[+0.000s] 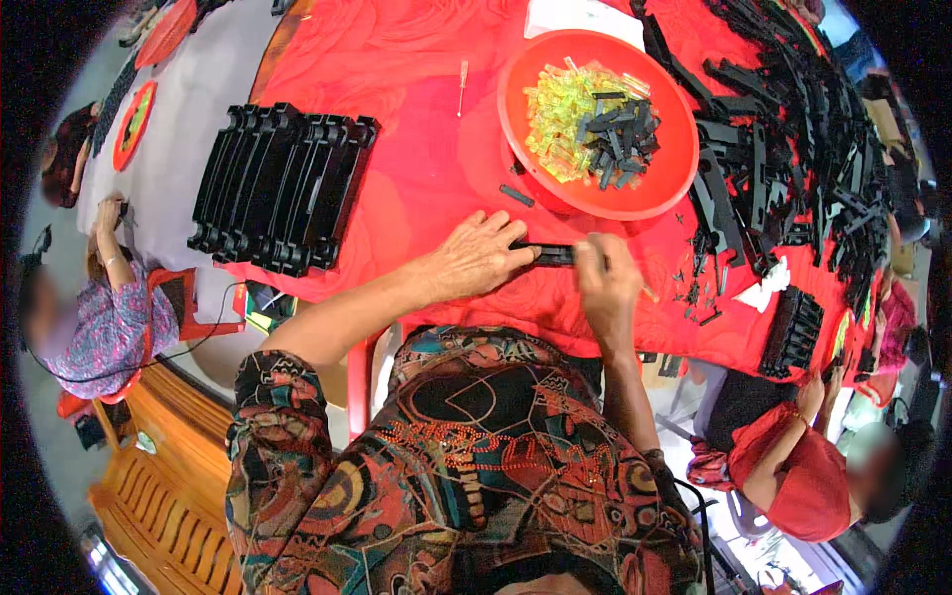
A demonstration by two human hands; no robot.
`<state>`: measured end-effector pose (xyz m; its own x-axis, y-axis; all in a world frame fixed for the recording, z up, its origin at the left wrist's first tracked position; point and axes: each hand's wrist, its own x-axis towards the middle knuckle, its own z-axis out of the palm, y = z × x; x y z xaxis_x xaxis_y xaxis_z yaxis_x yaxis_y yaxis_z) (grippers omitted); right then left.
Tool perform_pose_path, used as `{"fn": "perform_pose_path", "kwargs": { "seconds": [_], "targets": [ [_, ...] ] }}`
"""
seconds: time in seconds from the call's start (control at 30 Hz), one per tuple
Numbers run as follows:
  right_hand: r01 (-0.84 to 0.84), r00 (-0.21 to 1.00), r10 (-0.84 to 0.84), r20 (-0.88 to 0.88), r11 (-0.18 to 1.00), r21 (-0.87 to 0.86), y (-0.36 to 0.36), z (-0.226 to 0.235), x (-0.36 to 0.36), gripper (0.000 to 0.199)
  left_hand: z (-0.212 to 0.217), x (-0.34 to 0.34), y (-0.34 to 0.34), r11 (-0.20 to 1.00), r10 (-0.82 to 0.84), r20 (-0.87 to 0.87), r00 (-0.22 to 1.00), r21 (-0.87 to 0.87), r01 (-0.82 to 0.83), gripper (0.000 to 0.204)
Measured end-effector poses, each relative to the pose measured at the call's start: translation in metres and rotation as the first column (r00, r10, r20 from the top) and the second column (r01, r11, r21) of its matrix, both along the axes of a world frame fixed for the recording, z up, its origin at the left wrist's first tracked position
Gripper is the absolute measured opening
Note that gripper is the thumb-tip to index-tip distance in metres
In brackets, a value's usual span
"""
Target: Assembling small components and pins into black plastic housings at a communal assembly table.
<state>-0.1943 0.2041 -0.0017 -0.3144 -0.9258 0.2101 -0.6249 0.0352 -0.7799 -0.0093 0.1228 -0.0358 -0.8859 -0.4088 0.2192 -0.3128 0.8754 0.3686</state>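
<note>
Over the red cloth near the table's front edge, my left hand [484, 258] grips one end of a short black plastic part [552, 255]. My right hand [608, 273] is curled over the other end and smeared by motion. Beside it shows a small orange-tan tip [650, 295]; what the right fingers hold is mostly hidden. A small dark strip [517, 195] lies on the cloth beyond the hands. Past that stands a red bowl [516, 129] with yellow translucent pieces [560, 114] and small black pieces [625, 139].
Long black plastic trays [283, 188] lie side by side at left. A thin screwdriver [462, 89] rests on the red cloth [416, 129]. Black parts [754, 188] heap up along the right, with white paper [764, 285] nearby. People sit at left [109, 327] and right [793, 466].
</note>
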Motion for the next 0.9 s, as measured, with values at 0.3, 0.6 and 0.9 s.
{"fn": "perform_pose_path", "kwargs": {
  "seconds": [0.3,0.6,0.9],
  "targets": [
    [0.172,0.850,-0.113,0.514,0.983,-0.069,0.016,0.014,-0.017,0.020,0.003,-0.018,0.010,0.998,0.035,0.012,0.999,-0.056,-0.035,0.016],
    [-0.065,0.742,0.092,0.664,0.996,-0.064,0.008,-0.035,-0.013,0.010,0.007,-0.019,0.016,0.993,0.097,-0.042,0.994,-0.068,-0.100,0.008],
    [-0.012,0.754,0.067,0.653,0.996,-0.088,0.008,-0.041,-0.011,0.010,0.000,-0.017,0.015,0.991,0.057,-0.108,0.992,-0.111,-0.069,0.009]
  ]
}}
